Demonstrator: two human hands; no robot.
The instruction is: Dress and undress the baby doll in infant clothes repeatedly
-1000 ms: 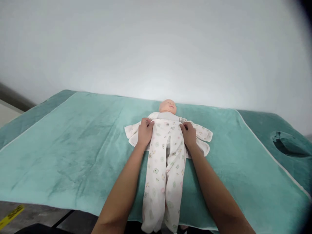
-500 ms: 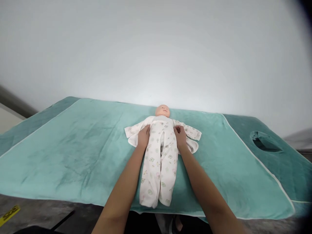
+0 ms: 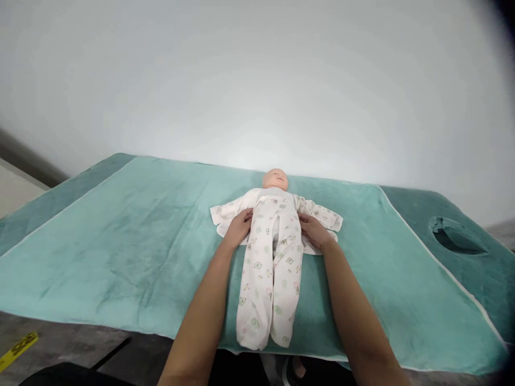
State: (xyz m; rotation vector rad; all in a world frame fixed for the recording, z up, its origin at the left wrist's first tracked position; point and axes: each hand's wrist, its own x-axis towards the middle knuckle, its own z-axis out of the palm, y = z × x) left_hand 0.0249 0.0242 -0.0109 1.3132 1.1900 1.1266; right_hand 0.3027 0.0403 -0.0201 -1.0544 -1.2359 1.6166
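Observation:
A baby doll (image 3: pixel 275 179) lies on its back, head toward the wall. White printed baby trousers (image 3: pixel 277 257) stretch from its chest down to the bed's near edge, legs side by side. Beneath them a matching baby jacket (image 3: pixel 322 214) is spread, both sleeves out to the sides. My left hand (image 3: pixel 240 225) is at the left side of the trousers, fingers bent in against the cloth. On the opposite side my right hand (image 3: pixel 314 229) has its fingers closed at the trousers' edge, above the jacket's hem. Both hands' fingertips are partly hidden by the fabric.
A light green sheet (image 3: pixel 132 241) covers the padded bed, with a darker cover (image 3: pixel 422 214) showing at the ends. A face hole (image 3: pixel 458 238) opens at the right end. Behind stands a pale wall (image 3: pixel 257 80). Yellow tape (image 3: pixel 18 351) marks the floor at lower left.
My right hand has turned, its fingers now reaching in at the trousers' side and the wrist farther out. The left hand stays at the other side. The whole view has shifted slightly.

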